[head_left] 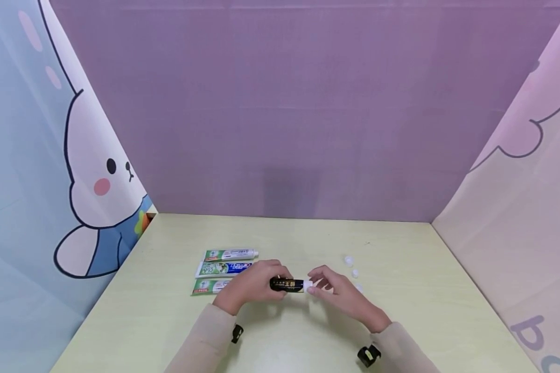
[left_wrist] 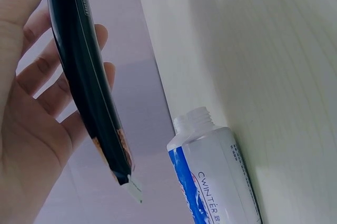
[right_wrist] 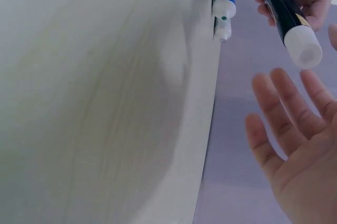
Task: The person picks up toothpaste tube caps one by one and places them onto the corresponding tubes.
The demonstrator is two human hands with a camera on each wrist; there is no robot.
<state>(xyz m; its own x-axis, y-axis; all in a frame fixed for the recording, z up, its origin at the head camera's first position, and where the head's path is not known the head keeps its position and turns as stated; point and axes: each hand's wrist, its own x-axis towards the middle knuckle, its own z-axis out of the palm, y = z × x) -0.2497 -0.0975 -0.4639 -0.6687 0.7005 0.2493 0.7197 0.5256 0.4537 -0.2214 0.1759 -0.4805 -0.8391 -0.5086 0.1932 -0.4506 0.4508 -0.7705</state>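
Note:
My left hand (head_left: 261,282) grips a black toothpaste tube (head_left: 284,284) with gold lettering, held roughly level above the table. Its white cap (head_left: 307,286) points right, toward my right hand (head_left: 343,295). In the right wrist view, the fingers (right_wrist: 284,124) of that hand are spread and slightly bent just short of the cap (right_wrist: 303,47), holding nothing. The left wrist view shows the thumb pressing the dark tube (left_wrist: 87,76), its flat crimped end pointing down.
Left of my hands lie a green-and-white tube (head_left: 231,254), a blue-and-green tube (head_left: 224,268) and another green-and-white tube (head_left: 210,286). One bare threaded nozzle (left_wrist: 200,119) shows up close. Small white caps (head_left: 349,260) lie on the table (head_left: 401,321) at right. A purple backdrop (head_left: 289,109) rises behind.

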